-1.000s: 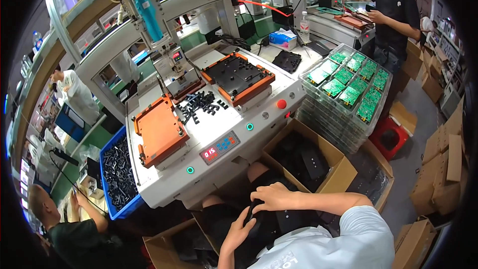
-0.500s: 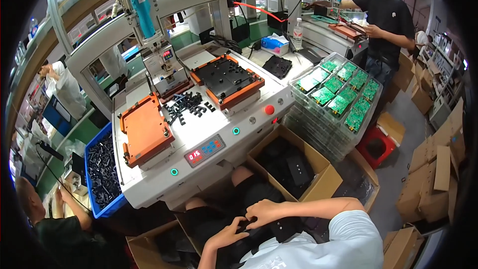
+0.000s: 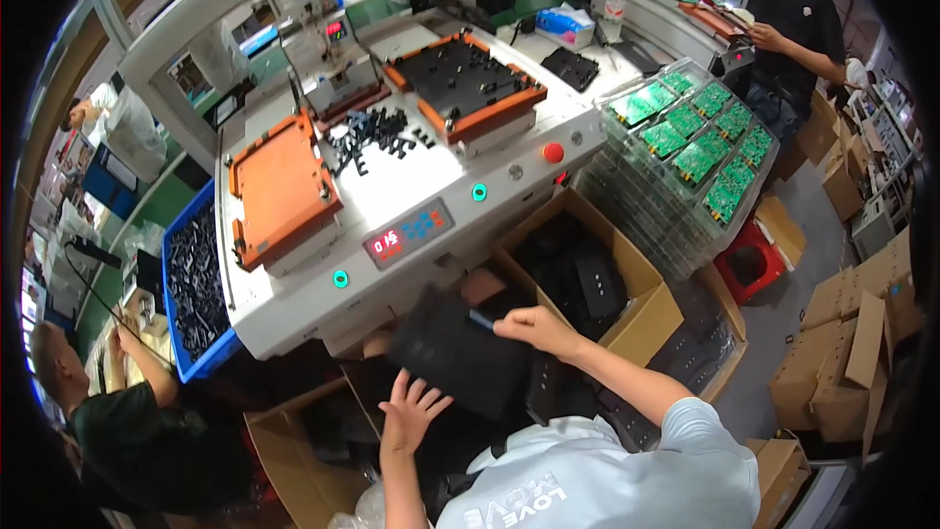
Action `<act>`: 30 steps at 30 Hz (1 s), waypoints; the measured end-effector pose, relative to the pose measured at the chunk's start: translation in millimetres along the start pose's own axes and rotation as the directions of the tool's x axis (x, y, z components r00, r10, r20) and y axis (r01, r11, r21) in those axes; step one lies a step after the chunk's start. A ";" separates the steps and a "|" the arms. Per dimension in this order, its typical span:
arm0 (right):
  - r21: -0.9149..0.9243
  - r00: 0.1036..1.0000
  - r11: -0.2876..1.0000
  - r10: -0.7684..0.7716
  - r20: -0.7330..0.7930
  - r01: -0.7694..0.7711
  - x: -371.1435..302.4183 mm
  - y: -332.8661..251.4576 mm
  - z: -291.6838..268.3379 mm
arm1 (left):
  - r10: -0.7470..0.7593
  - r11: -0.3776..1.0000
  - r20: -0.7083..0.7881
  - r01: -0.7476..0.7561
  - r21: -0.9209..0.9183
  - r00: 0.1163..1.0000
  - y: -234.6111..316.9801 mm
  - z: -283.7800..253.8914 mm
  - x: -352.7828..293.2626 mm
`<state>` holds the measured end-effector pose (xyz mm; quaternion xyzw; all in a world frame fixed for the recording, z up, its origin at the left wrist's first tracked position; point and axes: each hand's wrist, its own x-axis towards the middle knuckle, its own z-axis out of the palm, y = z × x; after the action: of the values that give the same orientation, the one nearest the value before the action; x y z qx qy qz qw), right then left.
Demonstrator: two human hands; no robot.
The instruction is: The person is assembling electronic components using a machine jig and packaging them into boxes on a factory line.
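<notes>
Over my lap is a black flat panel [image 3: 455,358], tilted and blurred by motion. Closed fingers of my right hand [image 3: 539,329] grip it near its far right edge, where a short blue-grey strip [image 3: 481,318] shows at the fingertips; I cannot make out what the strip is. Beside the panel's near left edge, my left hand [image 3: 411,413] has its fingers spread, and whether it touches the panel is unclear. Right of my lap, a cardboard box [image 3: 641,318] holds black plastic parts [image 3: 597,284].
Ahead stands a white machine with an orange fixture [image 3: 284,191], another orange-rimmed fixture [image 3: 494,118], loose black clips [image 3: 377,137] and a red button [image 3: 553,152]. A blue bin [image 3: 186,362] is left, stacked trays of green circuit boards [image 3: 729,171] right. Two people work nearby.
My hands have moved apart: the right one forward and right, the left one back and leftward with fingers now spread. The black panel has come up into view. The whole view has shifted slightly.
</notes>
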<state>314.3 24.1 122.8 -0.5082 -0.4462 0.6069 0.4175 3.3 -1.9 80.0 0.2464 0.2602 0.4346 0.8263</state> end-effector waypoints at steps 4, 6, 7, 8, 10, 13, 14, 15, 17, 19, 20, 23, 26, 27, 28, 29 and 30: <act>0.159 0.985 0.978 0.151 -0.084 -0.137 -3.1 14.4 37.6 | 0.044 0.993 -0.138 -0.029 0.113 0.989 -10.1 65.8 15.2; 0.262 0.960 0.944 0.243 -0.140 -0.200 -14.6 -1.5 55.1 | 0.075 0.993 -0.095 -0.083 -0.083 0.993 9.7 77.8 24.2; 0.250 0.957 0.946 0.249 -0.151 -0.207 -20.1 -1.4 58.0 | 0.056 0.995 -0.102 -0.064 -0.077 0.993 19.0 84.8 25.1; 0.237 0.953 0.948 0.254 -0.165 -0.212 -26.7 0.2 59.5 | 0.035 0.997 -0.108 -0.043 -0.071 0.994 24.0 86.1 22.9; 0.214 0.958 0.953 0.249 -0.141 -0.216 -41.4 5.2 58.4 | -0.004 0.995 -0.119 -0.008 -0.102 0.993 19.4 79.4 18.8; 0.050 0.962 0.965 0.262 -0.076 -0.259 -59.1 6.9 53.5 | -0.101 0.992 -0.166 0.086 -0.093 0.981 6.1 69.1 13.8; 0.050 0.958 0.960 0.277 -0.070 -0.274 -63.2 9.1 52.4 | -0.143 0.990 -0.212 0.134 -0.053 0.967 1.6 67.3 12.4; 0.050 0.966 0.967 0.253 -0.054 -0.250 -65.8 12.0 51.3 | -0.194 0.975 -0.227 0.162 -0.152 0.954 -0.7 65.9 12.9; 0.077 0.967 0.964 0.254 -0.010 -0.253 -75.3 14.0 44.0 | -0.172 0.980 -0.247 0.140 -0.141 0.954 -5.4 68.0 7.4; 0.029 0.981 0.981 0.191 0.029 -0.192 -85.0 21.4 36.1 | -0.139 0.986 -0.280 0.106 -0.129 0.950 -5.4 68.8 4.6; -0.018 0.990 0.992 0.123 0.073 -0.122 -90.8 26.2 31.4 | -0.142 0.985 -0.280 0.109 -0.131 0.949 -3.1 68.8 3.3; -0.113 0.922 0.989 0.135 0.363 -0.100 -112.1 30.3 19.5 | -0.064 0.995 -0.363 0.030 -0.100 0.929 5.1 70.7 1.0; -0.247 0.851 0.941 0.317 0.419 -0.230 -117.9 21.7 12.7 | -0.016 1.000 -0.409 0.013 -0.010 0.912 7.2 69.6 -1.4; -0.128 0.906 0.952 0.304 0.295 -0.278 -117.1 18.5 11.9 | -0.018 1.000 -0.410 0.016 -0.010 0.912 7.6 71.8 -2.2; -0.001 0.939 0.952 0.302 0.162 -0.306 -114.9 14.1 12.1 | -0.042 0.999 -0.428 0.033 -0.028 0.903 8.1 75.1 -2.9; 0.009 0.949 0.953 0.302 0.091 -0.304 -108.5 7.2 9.4 | -0.066 0.998 -0.445 0.051 -0.046 0.893 7.5 77.3 -3.2; 0.110 0.986 0.980 0.164 0.015 -0.165 -99.7 -14.5 20.2 | -0.070 0.997 -0.446 0.056 -0.044 0.893 4.2 78.3 -3.7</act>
<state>308.5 -70.3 162.9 -0.5177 -0.3693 0.6646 0.3923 49.5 -17.2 141.6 0.1192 0.4442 0.4564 0.7617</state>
